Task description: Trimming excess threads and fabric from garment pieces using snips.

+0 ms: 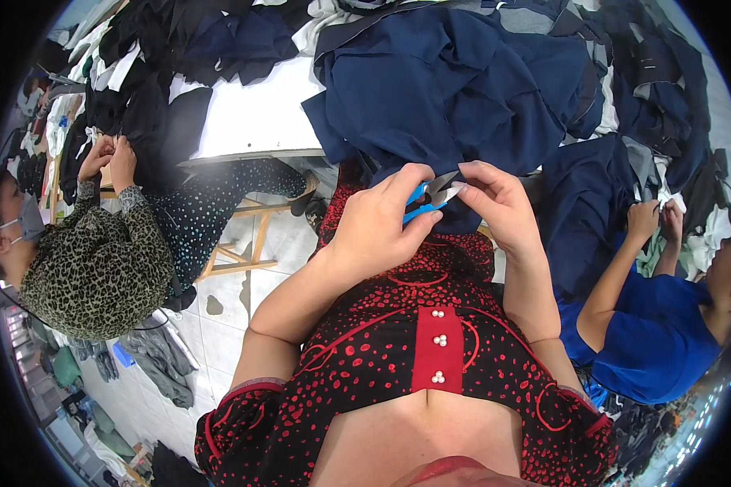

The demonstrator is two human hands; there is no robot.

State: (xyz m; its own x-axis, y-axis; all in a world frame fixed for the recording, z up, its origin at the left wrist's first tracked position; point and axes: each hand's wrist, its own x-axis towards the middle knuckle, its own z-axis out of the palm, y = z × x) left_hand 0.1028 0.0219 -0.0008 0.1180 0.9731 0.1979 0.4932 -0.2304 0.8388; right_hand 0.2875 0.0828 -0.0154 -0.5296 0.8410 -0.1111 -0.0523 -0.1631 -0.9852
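Here, left hand (379,223) gripping blue snips (425,200), perhaps closed

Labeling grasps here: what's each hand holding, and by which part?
Left hand grips blue-handled thread snips by the handle, blades pointing right. Right hand pinches the navy fabric at the blade tips; the exact spot is hidden.

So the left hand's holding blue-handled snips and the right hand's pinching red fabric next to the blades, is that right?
Not quite: the fabric pinched by the right hand is navy blue, not red; the red is only the person's dotted dress. The rest holds: the left hand holds the blue-handled snips, with the right hand pinching beside the blades, as the head view shows.
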